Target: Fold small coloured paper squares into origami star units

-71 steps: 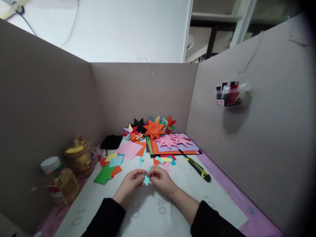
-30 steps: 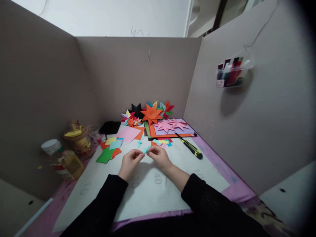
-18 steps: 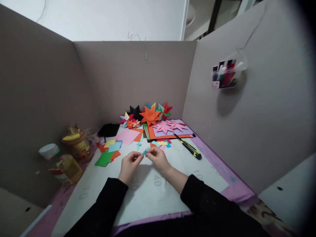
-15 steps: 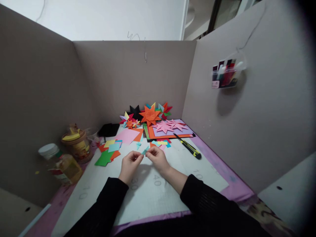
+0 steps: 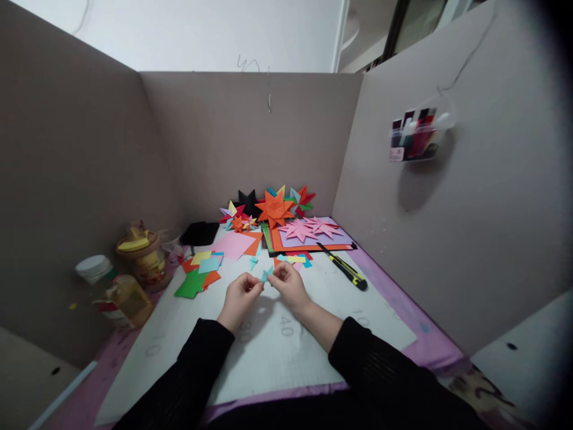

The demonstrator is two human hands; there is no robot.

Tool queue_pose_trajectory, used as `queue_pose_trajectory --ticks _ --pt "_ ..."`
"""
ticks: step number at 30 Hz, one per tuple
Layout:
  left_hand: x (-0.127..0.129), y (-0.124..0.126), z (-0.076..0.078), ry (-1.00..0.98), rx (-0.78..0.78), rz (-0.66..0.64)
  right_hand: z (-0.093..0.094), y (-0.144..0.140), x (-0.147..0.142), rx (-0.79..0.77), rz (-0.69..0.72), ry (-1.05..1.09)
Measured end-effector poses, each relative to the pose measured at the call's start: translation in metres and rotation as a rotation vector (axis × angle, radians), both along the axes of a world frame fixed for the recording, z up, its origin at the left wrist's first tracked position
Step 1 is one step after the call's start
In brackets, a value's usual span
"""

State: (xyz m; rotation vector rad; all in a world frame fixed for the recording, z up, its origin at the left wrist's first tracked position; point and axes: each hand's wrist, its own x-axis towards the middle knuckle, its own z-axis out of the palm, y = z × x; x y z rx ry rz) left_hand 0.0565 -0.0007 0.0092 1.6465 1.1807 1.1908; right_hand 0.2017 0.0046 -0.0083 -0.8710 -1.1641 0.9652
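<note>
Seen from above, over black sleeves (image 5: pixel 188 382): left hand (image 5: pixel 238 300) and right hand (image 5: pixel 290 288) meeting above a white cutting mat (image 5: pixel 268 352), fingertips pinched from both sides on a small light-blue paper piece (image 5: pixel 267 274). Paper piece held just off the mat, between the two thumbs, folded and partly hidden by the fingers; exact shape too small to tell.

Just past the fingertips, scattered on the mat: small teal scraps (image 5: pixel 253 262) and a cluster of yellow, blue and red offcuts (image 5: pixel 293 260). To the left of the left hand's fingers, a loose pile of green, orange and yellow paper squares (image 5: pixel 197 276). To the right of the right hand's fingers, well apart, a yellow-and-black utility knife (image 5: pixel 344 270) lying at a slant.

Further out from the fingers: a pink sheet (image 5: pixel 233 245), a stack of coloured paper with two pink stars (image 5: pixel 308 228) on top, and behind these a row of folded stars, an orange star (image 5: pixel 274 208) the largest. Far left of the fingers, beside the mat's edge: a jar with a white lid (image 5: pixel 114 292) and a brown lidded pot (image 5: pixel 141 260). Grey cardboard partition (image 5: pixel 233 137) on three sides, a clear holder of pens (image 5: pixel 418 136) fixed to the right wall.
</note>
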Motion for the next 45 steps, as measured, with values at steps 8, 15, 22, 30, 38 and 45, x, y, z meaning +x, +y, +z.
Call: queue_pose_trajectory --ticks 8,15,22,30,38,45 --pt "0.002 0.003 -0.007 -0.109 -0.01 -0.086 0.003 -0.001 0.001 -0.012 0.087 -0.054" --pt "0.0 0.003 -0.007 -0.105 -0.032 -0.175 0.004 -0.004 0.001 -0.014 0.083 -0.1" --pt "-0.002 0.002 -0.005 -0.069 -0.014 -0.171 0.004 -0.002 0.004 0.022 0.051 -0.124" --pt "-0.005 0.006 -0.008 -0.09 -0.056 -0.179 0.007 -0.001 0.006 0.028 0.023 -0.115" --pt "-0.008 0.009 -0.011 -0.071 -0.044 -0.169 0.004 0.0 0.006 0.049 0.011 -0.133" --pt "-0.014 0.014 -0.012 0.025 -0.025 -0.098 0.003 -0.001 0.011 0.115 -0.052 -0.238"
